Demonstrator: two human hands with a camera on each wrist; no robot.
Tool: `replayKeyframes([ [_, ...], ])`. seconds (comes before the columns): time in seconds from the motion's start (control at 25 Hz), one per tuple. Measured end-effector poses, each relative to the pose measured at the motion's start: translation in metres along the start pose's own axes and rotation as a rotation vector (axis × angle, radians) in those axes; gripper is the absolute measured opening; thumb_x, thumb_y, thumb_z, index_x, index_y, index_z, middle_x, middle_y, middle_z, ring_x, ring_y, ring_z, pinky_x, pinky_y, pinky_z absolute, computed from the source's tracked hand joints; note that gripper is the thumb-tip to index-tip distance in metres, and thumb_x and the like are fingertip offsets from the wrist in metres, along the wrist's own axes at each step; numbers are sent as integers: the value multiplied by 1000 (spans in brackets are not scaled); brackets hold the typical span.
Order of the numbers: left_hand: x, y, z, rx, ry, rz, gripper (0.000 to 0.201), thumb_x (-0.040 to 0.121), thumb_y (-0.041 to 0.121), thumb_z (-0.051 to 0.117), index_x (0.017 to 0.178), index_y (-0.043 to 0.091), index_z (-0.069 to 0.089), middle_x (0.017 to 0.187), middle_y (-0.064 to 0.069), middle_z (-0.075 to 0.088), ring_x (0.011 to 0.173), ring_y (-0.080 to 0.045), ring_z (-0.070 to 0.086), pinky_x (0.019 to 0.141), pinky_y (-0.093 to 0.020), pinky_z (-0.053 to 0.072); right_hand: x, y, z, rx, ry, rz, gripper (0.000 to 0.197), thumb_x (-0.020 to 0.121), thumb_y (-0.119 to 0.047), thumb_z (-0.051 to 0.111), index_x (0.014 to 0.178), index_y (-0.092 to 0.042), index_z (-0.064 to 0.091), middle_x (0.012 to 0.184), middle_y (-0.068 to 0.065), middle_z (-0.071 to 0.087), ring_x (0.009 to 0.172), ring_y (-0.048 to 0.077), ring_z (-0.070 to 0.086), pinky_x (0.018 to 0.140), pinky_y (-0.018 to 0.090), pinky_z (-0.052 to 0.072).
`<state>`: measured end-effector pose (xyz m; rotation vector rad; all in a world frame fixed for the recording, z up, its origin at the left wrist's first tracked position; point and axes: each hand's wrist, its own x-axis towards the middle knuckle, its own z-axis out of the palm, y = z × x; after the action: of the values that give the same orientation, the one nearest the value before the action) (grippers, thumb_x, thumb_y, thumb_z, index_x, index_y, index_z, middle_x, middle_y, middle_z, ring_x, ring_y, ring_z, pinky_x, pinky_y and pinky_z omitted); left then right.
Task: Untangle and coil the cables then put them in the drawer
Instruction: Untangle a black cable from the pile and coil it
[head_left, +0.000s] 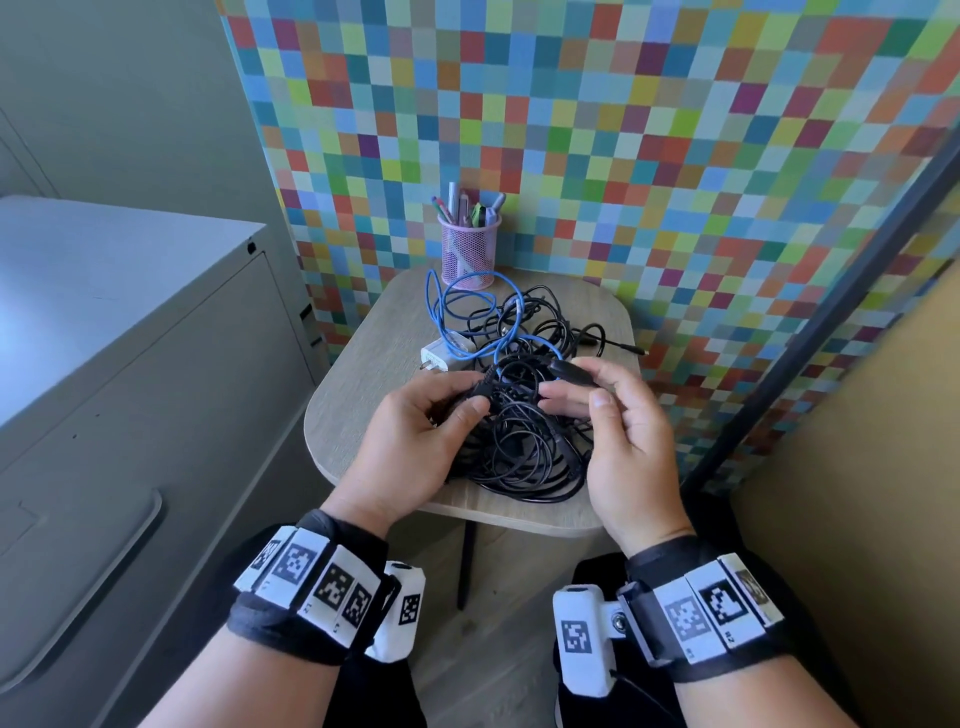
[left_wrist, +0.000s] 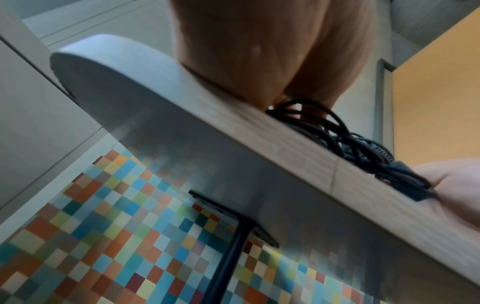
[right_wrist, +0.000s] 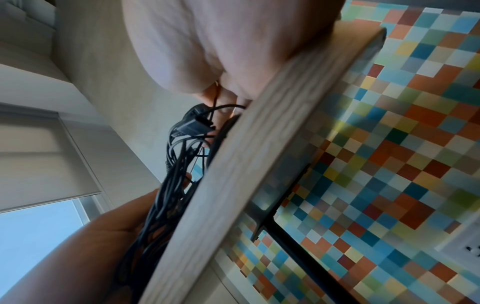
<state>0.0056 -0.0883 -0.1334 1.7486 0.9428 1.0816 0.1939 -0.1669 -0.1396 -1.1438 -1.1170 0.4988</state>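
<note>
From the head view, a tangle of black cables (head_left: 519, 441) is seen on the small table (head_left: 358, 415), with a blue cable (head_left: 457, 312) behind it. A black plug is pinched by the left hand (head_left: 415, 441); another connector is pinched by the right hand (head_left: 618, 436).

From the left wrist, the cables (left_wrist: 363, 148) are seen at the table edge (left_wrist: 259, 144); the fingers are hidden.

From the right wrist, the cables (right_wrist: 176, 174) are seen beside the table edge (right_wrist: 246, 164).

Pale wood-grain counter (head_left: 358, 415), matt, on a black metal leg (left_wrist: 228, 265). Black cables (head_left: 524, 441) in smooth, faintly glossy rubbery sheathing; blue cable (head_left: 467, 306) likewise; white charger (head_left: 439, 356) of glossy plastic. Pink wire-mesh pen cup (head_left: 469, 252); grey matt metal cabinet (head_left: 130, 364).
</note>
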Motion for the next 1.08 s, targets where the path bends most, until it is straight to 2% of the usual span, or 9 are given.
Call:
replayKeyframes([
  [0.12, 0, 3, 0, 53, 18, 36, 10, 98, 33, 66, 96, 30, 75, 92, 9, 74, 87, -7, 69, 84, -31, 56, 0, 1, 2, -40, -32, 19, 38, 104, 1, 55, 120, -30, 70, 103, -1, 79, 95, 17, 75, 91, 27, 57],
  [0.2, 0, 4, -1, 81, 31, 61, 19, 97, 43, 62, 82, 36, 69, 77, 12, 64, 72, -4, 58, 71, -24, 47, 0, 0, 3, -79, -3, 30, 26, 100, -6, 66, 110, -29, 75, 91, -3, 79, 87, 9, 74, 86, 26, 57],
  [0.32, 0, 4, -2, -26, 43, 15, 31, 99, 50, 55, 78, 32, 68, 64, 12, 54, 60, -8, 46, 62, -26, 40, 0, -3, 4, -84, 53, 45, 10, 105, -12, 59, 101, -15, 67, 69, 6, 72, 67, 11, 68, 72, 19, 52],
  [0.48, -2, 9, -4, -192, -42, -18, 28, 86, 40, 73, 91, 12, 74, 68, 5, 59, 64, -8, 52, 65, -19, 45, 3, -1, 1, -40, 142, 67, 33, 110, -19, 49, 81, -6, 58, 59, 7, 64, 66, 21, 72, 74, 23, 55],
  [0.6, -3, 7, -4, -144, -24, 6, 23, 92, 32, 69, 85, 10, 72, 65, 2, 57, 63, -11, 49, 62, -22, 42, 3, 4, -2, -58, 111, 69, 34, 108, -23, 54, 82, -12, 72, 70, 7, 70, 75, 21, 72, 82, 29, 57],
  [0.72, 0, 1, -6, -272, 115, -37, 29, 109, 24, 50, 88, 4, 57, 55, 1, 46, 53, -15, 36, 53, -24, 32, 3, 4, -2, -53, 58, 78, 22, 104, -15, 62, 93, -24, 79, 78, 3, 74, 78, 12, 69, 83, 24, 54],
  [0.8, 1, -1, -7, -302, 155, -32, 27, 110, 26, 42, 89, 12, 51, 54, -1, 51, 52, -17, 38, 54, -28, 33, 2, 2, -2, -80, -1, 73, 20, 103, -14, 64, 95, -24, 79, 78, 2, 74, 78, 7, 68, 82, 20, 51],
  [0.92, 0, 2, -6, -274, 138, -26, 24, 113, 23, 35, 95, 10, 44, 65, -8, 67, 52, -19, 45, 55, -26, 38, 1, 2, 1, -75, -77, 57, 16, 102, -30, 62, 101, -28, 78, 89, -5, 77, 94, 11, 72, 92, 24, 53],
  [1.08, -5, 8, -5, -275, 65, 6, 22, 111, 15, 41, 91, 9, 45, 80, -9, 74, 56, -21, 49, 62, -26, 44, 2, -1, -2, -15, -99, 38, 28, 102, -37, 54, 112, -23, 76, 102, -4, 77, 104, 10, 70, 96, 19, 49],
])
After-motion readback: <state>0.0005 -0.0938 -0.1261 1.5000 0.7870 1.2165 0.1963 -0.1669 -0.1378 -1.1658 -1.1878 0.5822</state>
